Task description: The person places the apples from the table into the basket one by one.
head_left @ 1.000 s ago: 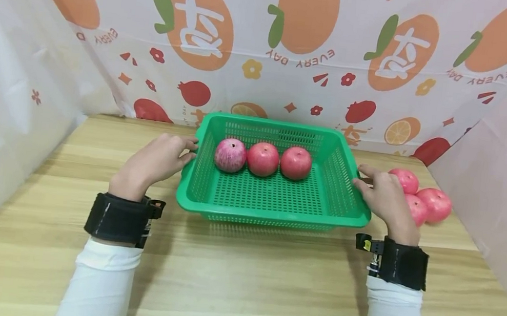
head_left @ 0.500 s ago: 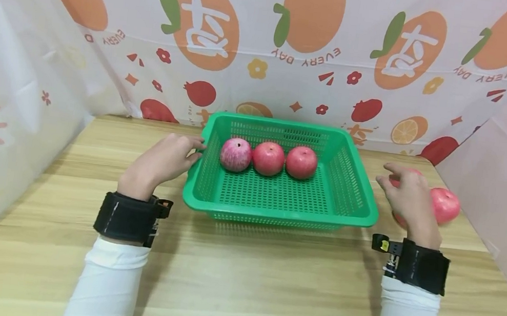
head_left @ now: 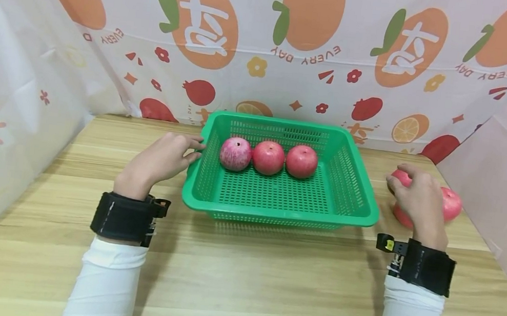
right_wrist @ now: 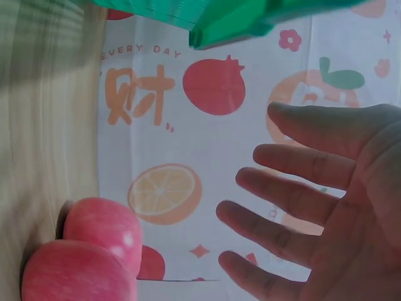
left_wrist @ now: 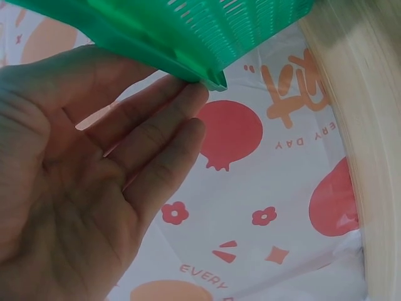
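Note:
A green plastic basket (head_left: 277, 213) stands on the table, with three apples along its back half. The leftmost is a streaky purplish apple (head_left: 235, 154); the pink-red apple (head_left: 269, 158) and another red apple (head_left: 301, 161) sit beside it. My left hand (head_left: 158, 157) touches the basket's left rim with nearly straight fingertips, also visible in the left wrist view. Off the basket's right side, my right hand (head_left: 421, 204) hovers over a group of pink apples (head_left: 450, 204), partly covering them. Its fingers are spread and hold nothing in the right wrist view, where two apples (right_wrist: 78, 273) show.
A wooden table (head_left: 264, 272) carries everything. Behind it hangs a white fruit-print cloth (head_left: 238, 87), close to the basket's back rim. Pale sheets (head_left: 496, 188) wall in the right and left sides.
My right hand has left the basket's right rim and moved right, over the loose apples. My left hand stays at the left rim. The view has shifted slightly.

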Demonstrator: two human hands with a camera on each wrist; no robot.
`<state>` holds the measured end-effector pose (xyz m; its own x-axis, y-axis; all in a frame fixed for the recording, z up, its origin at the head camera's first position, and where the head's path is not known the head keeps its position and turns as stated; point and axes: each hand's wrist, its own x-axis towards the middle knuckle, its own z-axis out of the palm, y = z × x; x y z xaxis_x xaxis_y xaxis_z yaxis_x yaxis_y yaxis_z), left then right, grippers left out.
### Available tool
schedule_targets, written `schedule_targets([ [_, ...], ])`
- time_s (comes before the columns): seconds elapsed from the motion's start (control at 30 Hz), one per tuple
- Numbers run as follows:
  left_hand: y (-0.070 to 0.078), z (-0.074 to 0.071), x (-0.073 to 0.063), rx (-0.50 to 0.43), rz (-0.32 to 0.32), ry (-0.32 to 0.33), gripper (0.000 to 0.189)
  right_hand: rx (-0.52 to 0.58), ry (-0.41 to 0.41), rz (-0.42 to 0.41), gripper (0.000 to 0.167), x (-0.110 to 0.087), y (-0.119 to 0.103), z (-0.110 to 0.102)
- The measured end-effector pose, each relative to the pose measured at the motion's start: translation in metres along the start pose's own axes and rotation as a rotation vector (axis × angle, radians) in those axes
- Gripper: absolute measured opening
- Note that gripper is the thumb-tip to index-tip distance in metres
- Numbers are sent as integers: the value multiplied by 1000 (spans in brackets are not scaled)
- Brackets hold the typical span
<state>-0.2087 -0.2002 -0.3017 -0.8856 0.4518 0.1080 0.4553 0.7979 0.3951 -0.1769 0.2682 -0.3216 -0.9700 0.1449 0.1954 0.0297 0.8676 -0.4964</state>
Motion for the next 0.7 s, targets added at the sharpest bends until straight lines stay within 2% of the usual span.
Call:
schedule_targets([
  [0.47, -3, 0, 1, -12, -12, -15, 33, -6, -23, 39, 49, 1, 12, -2],
  [0.7, -2, -1, 1, -21, -24, -20, 33, -2, -49, 102, 56, 1, 14, -5],
])
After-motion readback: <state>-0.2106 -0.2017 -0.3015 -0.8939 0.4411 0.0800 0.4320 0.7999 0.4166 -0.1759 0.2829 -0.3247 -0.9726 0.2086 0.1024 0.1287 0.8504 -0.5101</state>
